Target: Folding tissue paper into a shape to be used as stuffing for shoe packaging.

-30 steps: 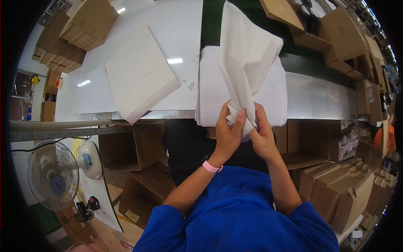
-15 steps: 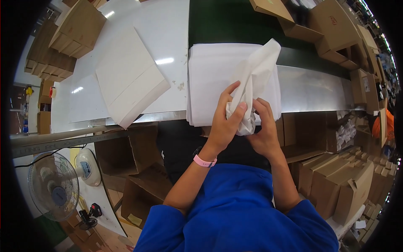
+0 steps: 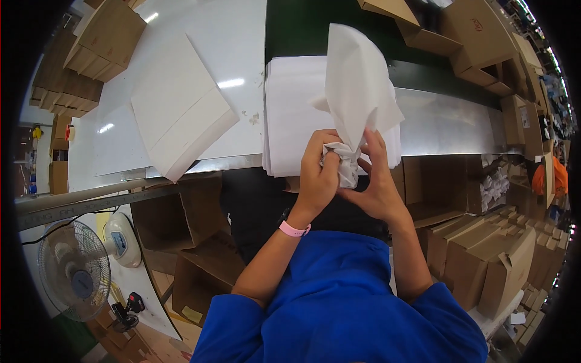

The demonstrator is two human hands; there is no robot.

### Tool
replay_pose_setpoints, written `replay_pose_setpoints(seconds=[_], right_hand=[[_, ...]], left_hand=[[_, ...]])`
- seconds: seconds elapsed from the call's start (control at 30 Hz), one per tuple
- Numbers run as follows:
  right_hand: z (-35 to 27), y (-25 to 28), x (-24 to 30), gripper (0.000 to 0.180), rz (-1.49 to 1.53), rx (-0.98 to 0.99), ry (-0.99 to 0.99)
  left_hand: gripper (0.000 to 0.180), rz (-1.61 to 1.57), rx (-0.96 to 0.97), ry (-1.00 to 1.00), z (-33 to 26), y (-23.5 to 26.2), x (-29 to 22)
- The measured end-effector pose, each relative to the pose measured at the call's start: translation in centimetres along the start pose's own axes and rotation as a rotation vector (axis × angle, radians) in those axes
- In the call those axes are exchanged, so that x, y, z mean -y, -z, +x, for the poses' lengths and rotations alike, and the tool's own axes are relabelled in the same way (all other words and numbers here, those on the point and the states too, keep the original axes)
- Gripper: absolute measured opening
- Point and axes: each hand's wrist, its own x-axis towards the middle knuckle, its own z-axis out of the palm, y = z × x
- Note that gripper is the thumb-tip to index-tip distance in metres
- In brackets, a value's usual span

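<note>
A thin sheet of white wrapping paper (image 3: pixel 357 78) stands up from between my hands, its upper part spread like a fan and its lower end scrunched into a lump. My left hand (image 3: pixel 319 172), with a pink band on the wrist, is closed around the crumpled end. On the other side, my right hand (image 3: pixel 381 187) curves about the lump, its fingers pressing the paper's fold and its thumb below. Beneath the sheet lies a thick stack of white paper (image 3: pixel 293 115) at the table's front edge.
A flat, off-white paper stack (image 3: pixel 181 100) lies on the white table (image 3: pixel 242 36) to the left. Cardboard boxes (image 3: pixel 106 39) stand far left, with more boxes (image 3: pixel 478 260) at the right. An open carton (image 3: pixel 439 184) sits under the metal ledge (image 3: pixel 448 124). A fan (image 3: pixel 75 269) is at lower left.
The sheet's loose upper part has opened out and swung more upright, and its lower end is more tightly bunched. My left fingers have curled in around it; my right fingers have shifted up the fold.
</note>
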Motion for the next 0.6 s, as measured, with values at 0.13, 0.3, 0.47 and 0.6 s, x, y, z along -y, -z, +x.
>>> replay_pose_setpoints(seconds=[0.13,0.3,0.47,0.6], right_hand=[[0.5,0.4,-0.8,0.102,-0.134,0.031,0.015],[1.2,1.1,-1.5,0.081,-0.148,-0.072,0.065],[3.3,2.2,-1.8,0.07,-0.388,-0.187,0.129],[4.2,1.6,-5.2,0.065,-0.477,-0.08,0.161]], left_hand=[[0.035,-0.33,0.104,0.213,-0.1,0.5,-0.2],[0.04,-0.286,0.159,0.161,0.7,1.3,0.4],[0.03,0.662,0.25,-0.009,1.9,6.5,1.7],[0.027,0.863,0.374,-0.071,2.3,9.2,2.4]])
